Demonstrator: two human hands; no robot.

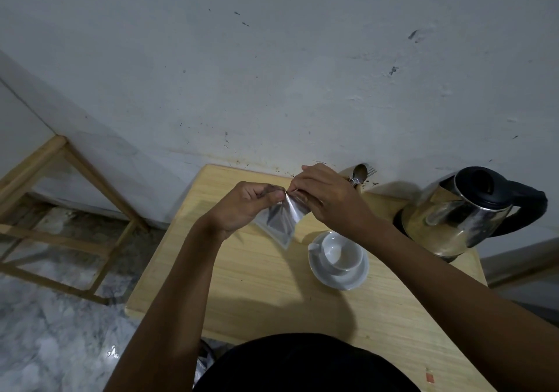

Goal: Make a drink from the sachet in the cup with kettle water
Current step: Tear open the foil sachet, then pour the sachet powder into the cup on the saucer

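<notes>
Dark cloth point(305, 364) on the person's body fills the bottom edge, and both bare forearms reach out from it over a pale wooden table point(263, 285) that stands against a scuffed white wall point(272, 59).

White and upright, the cup point(343, 254) sits on a white saucer point(338, 279) on the table, to the right of the hands and lower in the frame, beneath the right forearm. Its inside shows only bare white; nothing lies in it. Right of the cup, near the table's far right corner, a steel kettle point(453, 213) stands on its base with a black handle and lid. The lid looks raised, showing a dark opening, but whether water is inside cannot be told. At the back edge by the wall, a spoon point(360, 174) and the tines of a fork point(372, 170) stick up behind the right hand from a holder that is mostly hidden.

Held above the table, clear of the cup, a silvery sachet point(282, 219) hangs from its top edge, with the lower corner pointing down. The left hand point(242, 207) is curled, thumb pressed against fingers on the sachet's upper left corner. The right hand point(326, 198) pinches the same top edge just beside it, fingers bent close together. Whether the top is torn yet cannot be told.

A wooden frame point(60, 210) stands on the marbled floor point(45, 331) to the left.
</notes>
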